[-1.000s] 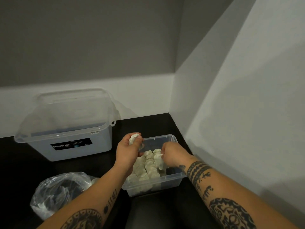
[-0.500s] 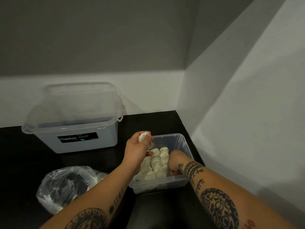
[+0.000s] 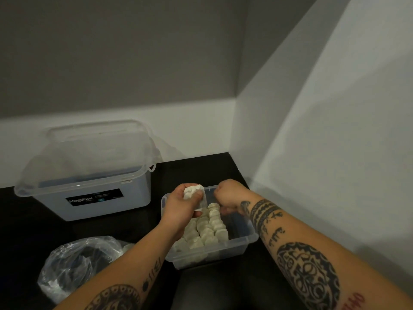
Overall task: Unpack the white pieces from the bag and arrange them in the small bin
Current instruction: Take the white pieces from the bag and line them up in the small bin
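A small clear bin [image 3: 243,247] stands on the black table by the right wall. Several white pieces [image 3: 206,231] lie in neat rows inside it. My left hand [image 3: 182,208] hovers over the bin's far left corner, closed around a few white pieces [image 3: 191,190]. My right hand [image 3: 228,195] is at the bin's far end, fingers curled downward near the last row; whether it holds a piece is hidden. A crumpled clear plastic bag [image 3: 73,267] lies at the near left, with a little white showing inside.
A large translucent lidded box [image 3: 89,175] with a black label sits at the back left. Grey and white walls close the corner at the back and right. Dark tabletop [image 3: 33,231] lies between the box and the bag.
My right hand has moved from the near part of the bin up to its far end. My left hand stays above the bin with its pieces.
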Available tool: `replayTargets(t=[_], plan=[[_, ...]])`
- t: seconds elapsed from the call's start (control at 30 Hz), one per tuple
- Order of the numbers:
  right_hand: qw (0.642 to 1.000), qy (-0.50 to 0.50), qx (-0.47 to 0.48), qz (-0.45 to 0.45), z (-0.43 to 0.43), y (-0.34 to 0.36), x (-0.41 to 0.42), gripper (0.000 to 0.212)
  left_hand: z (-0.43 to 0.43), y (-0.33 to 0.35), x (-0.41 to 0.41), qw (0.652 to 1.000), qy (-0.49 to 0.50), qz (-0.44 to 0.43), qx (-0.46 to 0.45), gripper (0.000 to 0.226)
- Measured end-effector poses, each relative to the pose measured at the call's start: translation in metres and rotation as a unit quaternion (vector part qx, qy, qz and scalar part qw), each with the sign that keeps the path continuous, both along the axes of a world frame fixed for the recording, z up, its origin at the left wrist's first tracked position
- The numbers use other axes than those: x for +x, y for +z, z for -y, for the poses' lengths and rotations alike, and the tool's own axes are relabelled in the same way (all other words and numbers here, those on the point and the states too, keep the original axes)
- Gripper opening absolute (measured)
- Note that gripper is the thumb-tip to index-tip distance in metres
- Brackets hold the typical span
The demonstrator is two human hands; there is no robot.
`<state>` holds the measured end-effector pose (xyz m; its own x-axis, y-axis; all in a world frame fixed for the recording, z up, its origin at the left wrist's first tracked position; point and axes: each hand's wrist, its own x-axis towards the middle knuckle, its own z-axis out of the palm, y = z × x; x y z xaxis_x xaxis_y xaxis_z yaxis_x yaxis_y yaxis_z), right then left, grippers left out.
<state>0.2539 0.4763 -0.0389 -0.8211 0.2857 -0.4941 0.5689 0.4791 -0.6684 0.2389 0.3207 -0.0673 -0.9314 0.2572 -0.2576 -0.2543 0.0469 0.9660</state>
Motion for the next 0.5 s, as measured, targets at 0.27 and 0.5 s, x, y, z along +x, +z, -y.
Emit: replayTargets(t=[0.27,0.5], plan=[[0.981,0.03,-0.107,-0.156,-0.006,0.009,0.014,0.01,-0.01,0.003,0.007,0.999,-0.017,-0.03,0.025,0.017],[0.978,0.006,-0.098,-0.185,-0.013,0.006,0.024,0.005,-0.007,-0.001,0.01,1.0,-0.018,-0.018,0.016,0.016]])
